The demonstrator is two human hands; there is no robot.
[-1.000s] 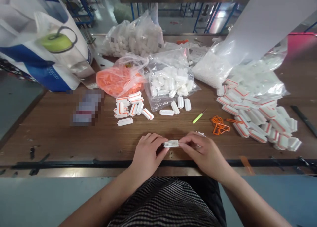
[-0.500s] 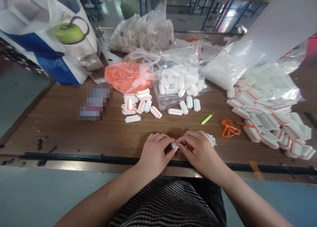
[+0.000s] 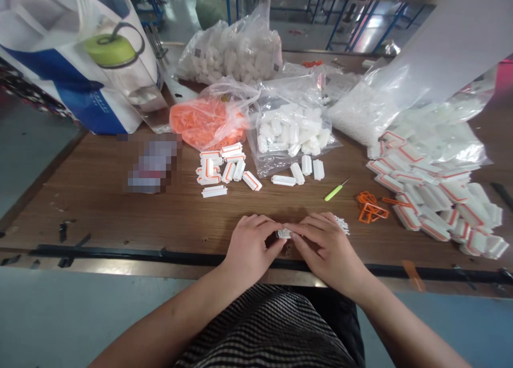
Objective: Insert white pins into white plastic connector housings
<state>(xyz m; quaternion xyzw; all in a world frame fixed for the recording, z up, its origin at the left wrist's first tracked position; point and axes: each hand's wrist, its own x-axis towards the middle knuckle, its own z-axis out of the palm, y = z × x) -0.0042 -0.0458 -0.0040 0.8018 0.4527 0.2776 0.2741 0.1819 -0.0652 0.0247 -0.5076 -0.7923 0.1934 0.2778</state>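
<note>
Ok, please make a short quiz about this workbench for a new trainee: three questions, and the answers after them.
1. Which is nearer to the green-handled pick: the left hand or the right hand?
2. True or false: the small white part is held between both hands.
3. What colour are the loose plastic frames on the wooden table?

Key: 1. the right hand; 2. true; 3. orange.
</note>
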